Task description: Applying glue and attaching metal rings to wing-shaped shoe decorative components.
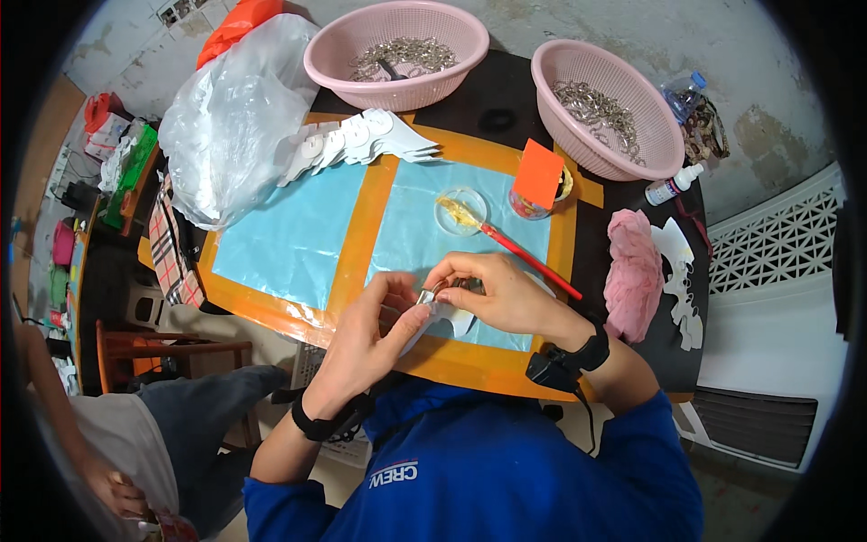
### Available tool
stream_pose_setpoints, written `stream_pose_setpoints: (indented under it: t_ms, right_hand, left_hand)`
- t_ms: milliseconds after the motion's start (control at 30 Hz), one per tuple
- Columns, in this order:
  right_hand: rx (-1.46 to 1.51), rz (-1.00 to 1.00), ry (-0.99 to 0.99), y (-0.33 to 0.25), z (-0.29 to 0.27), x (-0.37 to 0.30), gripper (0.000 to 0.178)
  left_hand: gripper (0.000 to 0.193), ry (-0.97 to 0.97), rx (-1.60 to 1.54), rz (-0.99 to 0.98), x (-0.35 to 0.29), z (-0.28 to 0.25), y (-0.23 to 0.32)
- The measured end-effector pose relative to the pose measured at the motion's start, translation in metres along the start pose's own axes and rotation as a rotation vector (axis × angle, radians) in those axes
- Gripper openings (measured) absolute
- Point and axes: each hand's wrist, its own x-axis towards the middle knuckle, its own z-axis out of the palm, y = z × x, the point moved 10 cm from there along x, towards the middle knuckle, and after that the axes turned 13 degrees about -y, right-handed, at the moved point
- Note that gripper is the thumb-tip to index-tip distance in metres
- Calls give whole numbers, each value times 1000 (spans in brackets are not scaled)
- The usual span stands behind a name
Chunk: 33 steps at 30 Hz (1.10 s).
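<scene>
My left hand is closed near the table's front edge, thumb and fingers pinching a white card piece and a small shiny metal fitting. From the right, my right hand meets it, its fingertips closed on the same metal fitting. The fitting's exact kind is too small to make out, and the fingers cover part of the card. Beyond my hands, a red-handled brush rests with its tip on a shallow round dish holding yellowish paste. A fan of white cut cards lies at the far left.
Two pink baskets of metal fittings stand at the back. A plastic bag fills the far left. At right are a tin with an orange card, a white bottle and pink cloth. Another person sits at lower left.
</scene>
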Motion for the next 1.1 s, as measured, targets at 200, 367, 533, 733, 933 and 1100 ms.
stream_pose_setpoints:
  t_ms: [200,367,533,733,933,1100]
  right_hand:
    - [6,19,30,-7,-11,-6,16]
    - [40,32,-3,-10,-9,-7,16]
    - [20,45,-9,-6,-7,-7,14]
    - [29,8,-4,-7,-6,-7,13]
    - [217,76,-115,2,-3,-6,17]
    - [361,114,-143,13,-1,-8,19]
  left_hand:
    - [47,-202,242,-251,22,6,3]
    - [49,-88,-57,-150,24,3,-14]
    - [51,-135,-88,-178,25,8,-27]
    - [56,-221,18,-152,24,17,-11]
    - [60,-220,-388,-113,19,26,-15]
    - [73,-259,-573,-106,14,24,-32]
